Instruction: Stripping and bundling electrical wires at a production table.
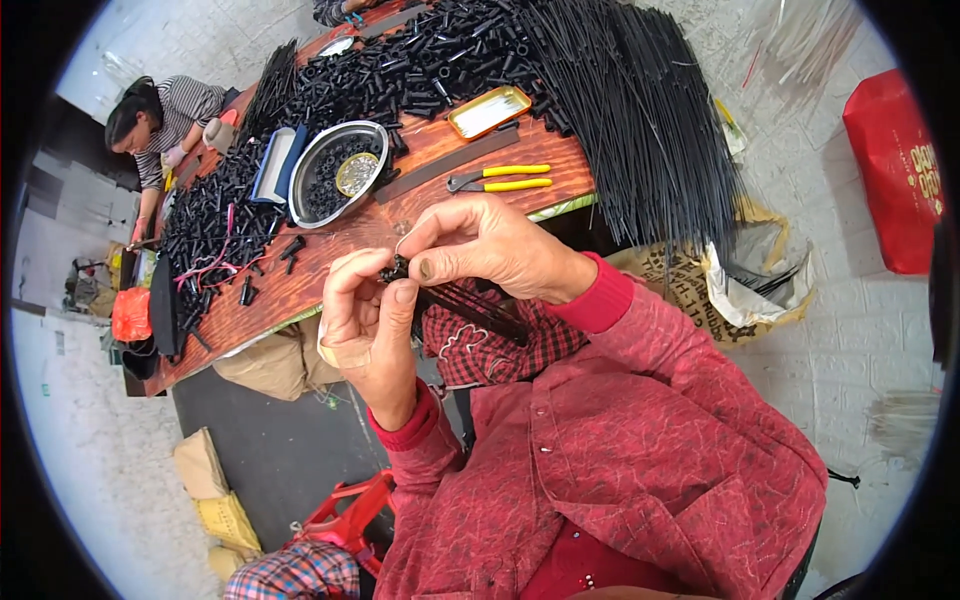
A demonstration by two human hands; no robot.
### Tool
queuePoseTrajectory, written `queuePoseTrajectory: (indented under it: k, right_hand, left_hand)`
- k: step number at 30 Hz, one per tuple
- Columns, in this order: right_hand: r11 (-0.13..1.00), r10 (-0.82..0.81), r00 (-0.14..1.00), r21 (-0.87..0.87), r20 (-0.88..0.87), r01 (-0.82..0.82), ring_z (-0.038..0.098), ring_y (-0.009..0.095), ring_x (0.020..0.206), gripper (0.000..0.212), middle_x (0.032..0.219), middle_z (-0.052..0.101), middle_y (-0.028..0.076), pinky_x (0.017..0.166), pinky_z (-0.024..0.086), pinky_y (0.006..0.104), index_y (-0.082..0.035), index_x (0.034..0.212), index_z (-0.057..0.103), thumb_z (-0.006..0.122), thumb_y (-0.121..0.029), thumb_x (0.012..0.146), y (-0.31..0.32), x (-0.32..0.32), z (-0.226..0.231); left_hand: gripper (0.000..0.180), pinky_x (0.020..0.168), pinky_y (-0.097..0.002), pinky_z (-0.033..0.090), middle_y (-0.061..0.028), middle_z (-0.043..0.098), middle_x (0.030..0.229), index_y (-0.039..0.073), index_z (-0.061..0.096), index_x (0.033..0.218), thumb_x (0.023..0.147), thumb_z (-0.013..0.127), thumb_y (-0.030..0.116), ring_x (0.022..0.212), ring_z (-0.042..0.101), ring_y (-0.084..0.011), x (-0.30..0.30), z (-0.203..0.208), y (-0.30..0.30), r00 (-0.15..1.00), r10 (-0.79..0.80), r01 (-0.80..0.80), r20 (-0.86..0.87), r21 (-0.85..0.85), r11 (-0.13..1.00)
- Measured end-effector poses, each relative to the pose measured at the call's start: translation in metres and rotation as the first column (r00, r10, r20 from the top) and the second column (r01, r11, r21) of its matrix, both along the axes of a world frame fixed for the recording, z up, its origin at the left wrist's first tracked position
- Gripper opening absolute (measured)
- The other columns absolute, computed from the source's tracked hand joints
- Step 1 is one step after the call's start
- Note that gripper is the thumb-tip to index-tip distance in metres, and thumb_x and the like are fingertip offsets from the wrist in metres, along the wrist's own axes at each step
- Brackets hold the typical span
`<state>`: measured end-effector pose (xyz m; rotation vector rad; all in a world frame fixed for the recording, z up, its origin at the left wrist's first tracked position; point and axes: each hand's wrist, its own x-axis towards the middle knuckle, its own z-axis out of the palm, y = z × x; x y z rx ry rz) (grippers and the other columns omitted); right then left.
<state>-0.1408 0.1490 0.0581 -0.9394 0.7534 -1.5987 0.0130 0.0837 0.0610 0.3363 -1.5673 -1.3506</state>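
Close above the table's near edge, my left hand (362,325) pinches a small black part (396,268) between thumb and fingertips. Tape or a bandage wraps the base of its thumb. My right hand (490,245) meets it from the right, thumb and forefinger closed on a thin, light wire-like piece at the black part. Thin black rods (478,310) run from under my hands toward my lap. Beyond my hands lie pliers with yellow handles (515,178). A metal bowl (296,190) of small black rings stands nearby, with a round dish of tiny shiny pieces (357,174) inside.
Heaps of black tubes (400,65) cover the far table (300,290), beside a yellow-rimmed tray (490,112) and a blue-white box (275,165). Long black rods (640,120) overhang the right end. A co-worker (165,120) sits far left. Sacks (690,300) and a red bag (888,170) stand right.
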Motion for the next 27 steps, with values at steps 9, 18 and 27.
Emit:
queuePoseTrajectory:
  k: [9, 18, 27]
  right_hand:
    - [0.963, 0.261, 0.965, 0.083, -0.031, -0.257, 0.053, 0.004, 0.071, 0.025, 0.082, 0.061, -0.003, 0.061, 0.041, 0.0181, -0.002, 0.098, 0.065, 0.070, -0.025, 0.088, -0.016, -0.009, 0.011]
    - [0.978, 0.202, 0.949, -0.008, -0.240, -0.210, 0.055, 0.006, 0.069, 0.045, 0.077, 0.059, -0.002, 0.058, 0.044, 0.0202, -0.004, 0.084, 0.064, 0.060, -0.048, 0.092, -0.029, -0.009, 0.010]
    - [0.974, 0.224, 0.945, 0.085, -0.238, -0.209, 0.053, 0.005, 0.067, 0.048, 0.072, 0.057, -0.002, 0.056, 0.043, 0.0211, -0.005, 0.080, 0.064, 0.057, -0.051, 0.092, -0.032, -0.009, 0.013]
  left_hand:
    - [0.022, 0.081, -0.0230, 0.042, -0.0083, 0.052, 0.104, 0.001, 0.056, 0.101, 0.084, 0.070, 0.005, 0.091, 0.052, -0.0122, 0.010, 0.007, -0.011, 0.999, -0.023, 0.027, 0.029, -0.128, 0.991]
    - [0.021, 0.076, -0.0222, 0.043, -0.0070, 0.052, 0.099, 0.000, 0.057, 0.099, 0.083, 0.071, 0.004, 0.085, 0.051, -0.0111, 0.008, 0.002, -0.012, 0.998, -0.032, 0.025, -0.053, -0.115, 0.993]
    - [0.022, 0.072, -0.0204, 0.041, -0.0061, 0.052, 0.096, 0.001, 0.058, 0.097, 0.082, 0.073, 0.004, 0.080, 0.049, -0.0093, 0.006, 0.000, -0.011, 0.998, -0.044, 0.038, -0.053, -0.101, 0.994]
